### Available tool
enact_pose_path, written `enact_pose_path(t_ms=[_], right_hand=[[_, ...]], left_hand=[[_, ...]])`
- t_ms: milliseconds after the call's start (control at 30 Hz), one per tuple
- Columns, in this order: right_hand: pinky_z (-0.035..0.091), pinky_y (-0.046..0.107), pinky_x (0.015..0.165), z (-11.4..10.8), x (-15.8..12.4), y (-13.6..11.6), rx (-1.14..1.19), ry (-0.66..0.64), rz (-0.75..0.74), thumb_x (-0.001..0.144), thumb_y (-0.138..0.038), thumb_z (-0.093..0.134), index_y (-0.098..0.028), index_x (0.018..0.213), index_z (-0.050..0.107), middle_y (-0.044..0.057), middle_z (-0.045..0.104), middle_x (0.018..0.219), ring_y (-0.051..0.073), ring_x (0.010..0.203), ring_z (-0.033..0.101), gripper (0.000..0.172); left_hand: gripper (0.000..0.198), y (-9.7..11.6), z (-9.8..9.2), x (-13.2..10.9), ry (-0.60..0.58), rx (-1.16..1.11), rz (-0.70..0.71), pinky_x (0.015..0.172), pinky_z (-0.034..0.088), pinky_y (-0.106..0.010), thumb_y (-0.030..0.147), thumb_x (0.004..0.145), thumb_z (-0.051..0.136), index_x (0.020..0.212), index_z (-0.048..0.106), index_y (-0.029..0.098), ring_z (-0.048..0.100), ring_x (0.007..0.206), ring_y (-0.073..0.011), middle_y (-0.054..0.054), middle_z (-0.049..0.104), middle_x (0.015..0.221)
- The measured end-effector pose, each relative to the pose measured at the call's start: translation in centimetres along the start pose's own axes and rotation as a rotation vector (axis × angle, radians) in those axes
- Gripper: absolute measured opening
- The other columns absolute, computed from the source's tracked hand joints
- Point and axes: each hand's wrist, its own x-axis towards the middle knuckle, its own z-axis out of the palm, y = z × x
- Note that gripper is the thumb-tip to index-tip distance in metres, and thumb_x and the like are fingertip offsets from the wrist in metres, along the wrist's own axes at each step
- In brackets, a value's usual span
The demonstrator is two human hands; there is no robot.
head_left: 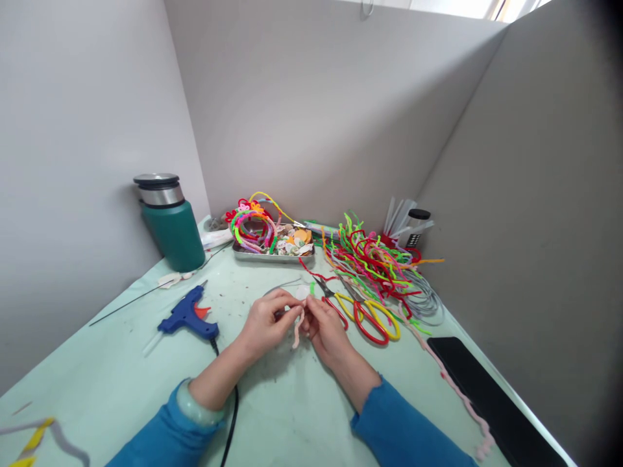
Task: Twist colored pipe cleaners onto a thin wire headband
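Note:
My left hand [273, 319] and my right hand [325, 327] meet over the middle of the table, fingertips pinched close together. Between them is a short pale pink pipe cleaner [297, 332], its free end hanging down below the fingers. Part of it is hidden by my fingers. Just beyond my fingertips lie a small whitish disc [302, 291] and a bit of green pipe cleaner [312, 288]. Right of my right hand rest scissors with red handles [372, 327] and scissors with yellow handles [350, 308], partly overlapping.
A blue glue gun [187, 316] lies left, its cord running under my left arm. Behind stand a green bottle [174, 230] and a metal tray [272, 257] of craft pieces. A heap of coloured pipe cleaners [379, 263] and a black flat object [481, 395] are on the right.

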Motion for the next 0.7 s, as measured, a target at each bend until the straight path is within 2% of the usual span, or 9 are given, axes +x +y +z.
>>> enact_pose_path(t_ms=[300,500,700], right_hand=[[0.029,0.018,0.04,0.26,-0.16,-0.18,-0.055,-0.039,-0.004,0.077,-0.04,0.059,-0.015,0.067,0.057,-0.005,0.046,0.044,0.007,0.039,0.039,0.028],[0.029,0.018,0.04,0.26,-0.25,-0.2,-0.097,-0.033,-0.032,0.079,-0.039,0.058,-0.015,0.071,0.058,-0.005,0.046,0.047,0.006,0.041,0.039,0.026],[0.028,0.018,0.04,0.21,-0.2,-0.16,-0.093,-0.018,-0.04,0.077,-0.039,0.06,-0.015,0.07,0.059,-0.005,0.047,0.048,0.006,0.042,0.04,0.025]], left_hand=[[0.009,0.03,0.04,0.2,0.015,0.094,-0.059,0.054,0.038,-0.019,0.019,0.078,0.054,0.077,0.062,0.016,0.052,0.065,-0.0104,-0.002,0.058,0.073],[0.01,0.16,0.37,0.09,0.051,0.18,-0.099,0.051,0.035,-0.019,0.025,0.079,0.051,0.08,0.056,0.017,0.048,0.06,-0.0103,0.0,0.055,0.07],[0.014,0.2,0.47,-0.02,0.037,0.246,-0.058,0.055,0.037,-0.02,0.026,0.081,0.048,0.083,0.058,0.017,0.05,0.063,-0.0114,0.0,0.055,0.068]])
